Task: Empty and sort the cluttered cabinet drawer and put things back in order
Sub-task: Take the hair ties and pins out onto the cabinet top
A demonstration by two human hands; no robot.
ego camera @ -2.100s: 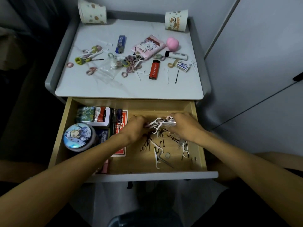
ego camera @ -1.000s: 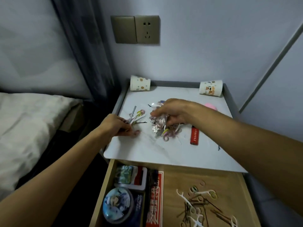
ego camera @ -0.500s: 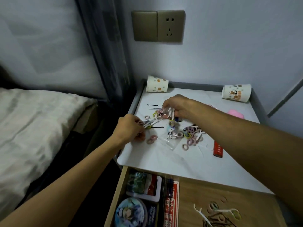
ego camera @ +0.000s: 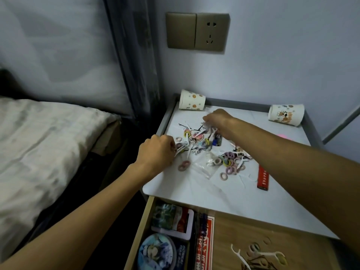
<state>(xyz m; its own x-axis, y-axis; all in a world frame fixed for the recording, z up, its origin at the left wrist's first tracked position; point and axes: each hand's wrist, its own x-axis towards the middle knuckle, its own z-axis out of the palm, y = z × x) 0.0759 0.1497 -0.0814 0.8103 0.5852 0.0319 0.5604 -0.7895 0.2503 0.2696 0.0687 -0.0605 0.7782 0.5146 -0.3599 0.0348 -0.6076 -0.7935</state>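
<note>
Now the left hand (ego camera: pixel 155 151) pinches floss picks (ego camera: pixel 183 146). The hair ties (ego camera: pixel 228 162) lie to its right, on the near side of the right hand (ego camera: pixel 218 118), whose grip I cannot tell.

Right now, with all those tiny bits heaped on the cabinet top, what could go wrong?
The pink hair ties lie near the left front corner of the cabinet top, beside the left hand; a sweep might knock them off. The floss picks it pinches mix with hairpins and ties, so sorting may tangle. The spotted paper cup on its side could roll.
</note>
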